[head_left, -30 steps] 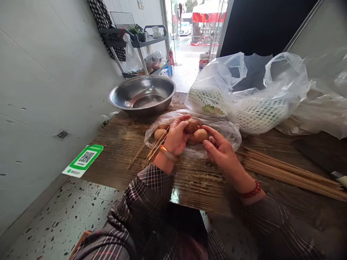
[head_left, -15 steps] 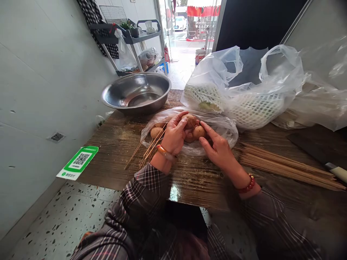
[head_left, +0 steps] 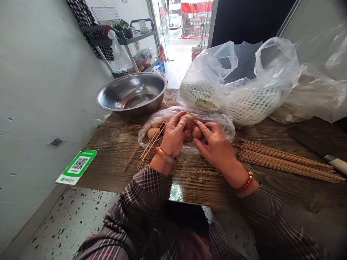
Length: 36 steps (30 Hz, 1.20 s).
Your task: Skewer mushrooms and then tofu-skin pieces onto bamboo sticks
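Note:
My left hand [head_left: 174,134] is closed around a brown potato [head_left: 187,121], thumb on its near side, above a clear plastic bag [head_left: 226,124]. My right hand [head_left: 215,144] has its index fingertip at the potato's right side, with thumb and index apart; nothing shows gripped in it. Another potato [head_left: 197,133] sits just below that fingertip. To the left of my left hand, more potatoes [head_left: 153,133] lie on the bag. Several thin wooden skewers [head_left: 148,153] fan out beside my left wrist, their upper ends resting over the bag and potatoes.
A large steel basin [head_left: 132,92] stands at the back left of the wooden table [head_left: 114,144]. Behind the bag are plastic bags of net-wrapped produce [head_left: 251,104]. A bundle of skewers [head_left: 284,160] and a knife [head_left: 336,163] lie on the right. A QR-code card [head_left: 77,167] is at the left edge.
My right hand has shifted left, its index finger now bent against the potato in my left hand. The left hand keeps its hold. The whole view has shifted slightly.

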Available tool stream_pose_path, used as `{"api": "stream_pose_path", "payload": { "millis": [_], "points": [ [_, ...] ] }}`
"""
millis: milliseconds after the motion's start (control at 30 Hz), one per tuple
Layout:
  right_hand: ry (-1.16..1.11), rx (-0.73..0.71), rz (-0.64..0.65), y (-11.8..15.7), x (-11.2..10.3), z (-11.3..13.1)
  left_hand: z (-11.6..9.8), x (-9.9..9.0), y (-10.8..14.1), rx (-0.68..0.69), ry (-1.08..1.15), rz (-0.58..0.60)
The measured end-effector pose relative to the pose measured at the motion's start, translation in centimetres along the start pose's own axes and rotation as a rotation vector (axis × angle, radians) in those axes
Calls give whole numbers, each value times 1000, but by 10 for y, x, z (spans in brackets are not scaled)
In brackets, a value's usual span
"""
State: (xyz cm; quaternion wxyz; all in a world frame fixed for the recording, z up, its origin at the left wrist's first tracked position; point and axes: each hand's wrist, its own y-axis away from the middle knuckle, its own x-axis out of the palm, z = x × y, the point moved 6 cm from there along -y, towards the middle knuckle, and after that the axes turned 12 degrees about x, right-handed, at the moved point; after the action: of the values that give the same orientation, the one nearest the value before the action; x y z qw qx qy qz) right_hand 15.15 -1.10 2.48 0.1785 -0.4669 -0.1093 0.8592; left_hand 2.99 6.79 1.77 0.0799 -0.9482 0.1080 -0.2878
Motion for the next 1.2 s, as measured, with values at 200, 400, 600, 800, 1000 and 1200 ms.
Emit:
{"api": "stream_pose_path", "payload": {
  "millis": [200, 400, 600, 800, 1000, 1200],
  "points": [
    [15, -33, -27, 3, 0, 10, 1, 3, 1, -24, 16, 7],
    [-40, -44, -38, 3, -1, 10, 0, 4, 2, -25, 18, 9],
    [-41, 25, -70, 1, -4, 5, 5, 10, 7, -16, 35, 41],
    [-6, 44, -173, 2, -18, 7, 7, 10, 7, 23, 24, 47],
    [31, -27, -189, 1, -18, 7, 6, 12, 10, -40, 82, 49],
    [82, 20, -231, -2, -16, 3, 6, 16, 13, -65, 107, 66]
  ]
}}
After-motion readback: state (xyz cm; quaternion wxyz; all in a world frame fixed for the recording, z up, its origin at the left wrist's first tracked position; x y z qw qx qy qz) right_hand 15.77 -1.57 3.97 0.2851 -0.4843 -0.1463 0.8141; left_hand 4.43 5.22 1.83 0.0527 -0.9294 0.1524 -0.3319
